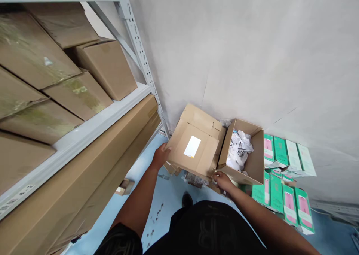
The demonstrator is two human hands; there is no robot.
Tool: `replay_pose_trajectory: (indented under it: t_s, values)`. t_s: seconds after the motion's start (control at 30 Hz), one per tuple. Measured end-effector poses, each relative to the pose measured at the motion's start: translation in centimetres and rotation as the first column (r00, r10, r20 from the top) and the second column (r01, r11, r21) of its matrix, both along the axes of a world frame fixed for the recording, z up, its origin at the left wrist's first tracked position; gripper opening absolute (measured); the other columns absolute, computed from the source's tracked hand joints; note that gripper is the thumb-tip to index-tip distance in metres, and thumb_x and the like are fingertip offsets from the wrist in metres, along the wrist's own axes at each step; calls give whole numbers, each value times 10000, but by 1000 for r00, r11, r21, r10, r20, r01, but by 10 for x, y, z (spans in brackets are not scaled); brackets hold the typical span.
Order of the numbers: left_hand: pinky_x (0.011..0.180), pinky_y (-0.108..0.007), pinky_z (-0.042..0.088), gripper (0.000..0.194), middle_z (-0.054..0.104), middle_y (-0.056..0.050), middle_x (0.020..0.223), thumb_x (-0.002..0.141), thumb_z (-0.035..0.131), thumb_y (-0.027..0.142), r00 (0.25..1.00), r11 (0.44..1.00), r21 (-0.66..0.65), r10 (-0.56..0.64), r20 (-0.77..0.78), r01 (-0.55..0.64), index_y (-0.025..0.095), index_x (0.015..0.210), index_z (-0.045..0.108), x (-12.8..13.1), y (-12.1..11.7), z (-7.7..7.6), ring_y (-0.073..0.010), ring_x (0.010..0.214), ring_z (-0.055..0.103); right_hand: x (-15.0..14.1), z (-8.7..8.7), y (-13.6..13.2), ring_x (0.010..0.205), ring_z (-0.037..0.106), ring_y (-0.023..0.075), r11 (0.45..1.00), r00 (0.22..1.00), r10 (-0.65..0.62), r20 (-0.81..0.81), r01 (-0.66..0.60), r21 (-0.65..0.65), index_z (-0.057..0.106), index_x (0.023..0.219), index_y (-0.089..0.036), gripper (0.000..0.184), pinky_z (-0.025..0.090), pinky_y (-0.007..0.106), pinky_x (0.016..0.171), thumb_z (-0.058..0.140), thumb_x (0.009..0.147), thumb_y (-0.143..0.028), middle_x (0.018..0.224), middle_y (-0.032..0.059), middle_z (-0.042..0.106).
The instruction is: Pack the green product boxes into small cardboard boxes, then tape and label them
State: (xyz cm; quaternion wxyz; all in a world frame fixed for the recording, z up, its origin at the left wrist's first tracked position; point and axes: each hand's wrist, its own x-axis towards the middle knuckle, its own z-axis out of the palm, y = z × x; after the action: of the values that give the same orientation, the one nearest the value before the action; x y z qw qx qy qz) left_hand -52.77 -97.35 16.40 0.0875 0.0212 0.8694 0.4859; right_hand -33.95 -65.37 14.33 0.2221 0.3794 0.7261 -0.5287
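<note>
A flattened cardboard box [179, 142] with a white label [192, 146] is tilted in front of me. My left hand [160, 155] is closed on its left edge, thumb on top. At its lower right corner, by some clear tape, the fingers of my right hand [222, 181] are pinched together on the cardboard; part of that grip is hidden. Right beside it stands an open cardboard box [256, 154] holding crumpled white paper [239, 148]. Clear plastic wrap [196, 179] shows beneath the flattened box.
On my left, a grey metal shelf [112, 111] carries several taped cartons [109, 67], with long cartons [112, 161] below. Several green and pink boxes [276, 193] are stacked on the right by the wall [238, 52]. A small carton [125, 187] lies on the blue floor [157, 206].
</note>
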Motion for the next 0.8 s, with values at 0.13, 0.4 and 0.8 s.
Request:
replay_pose_trajectory:
  t_s: [0.13,0.4,0.8]
  values:
    - [766,-288,555,493,777,-55,970,844,614,513,999,987,161,-8,-43,15,167,1179,714,-2,-14,42,-232,884,711,7,12,-8,528,546,128,990,996,26,-90,-38,-136,610,878,-210,274,375,239,498,716,726,-412,724,-9,630]
    - [806,-330,580,627,778,-94,1035,775,744,648,970,949,291,-48,-238,118,144,1147,727,-2,-34,164,-245,901,715,1,75,8,769,648,211,997,801,-60,-595,14,-82,651,1100,-211,487,537,352,745,713,774,-567,864,29,676]
    - [709,-239,532,292,758,-15,852,897,676,456,654,773,-82,-584,-481,629,198,982,785,18,74,265,-186,759,679,108,257,152,1334,475,374,462,405,308,-861,727,508,482,1514,-245,836,388,588,1136,829,774,-419,1448,148,503]
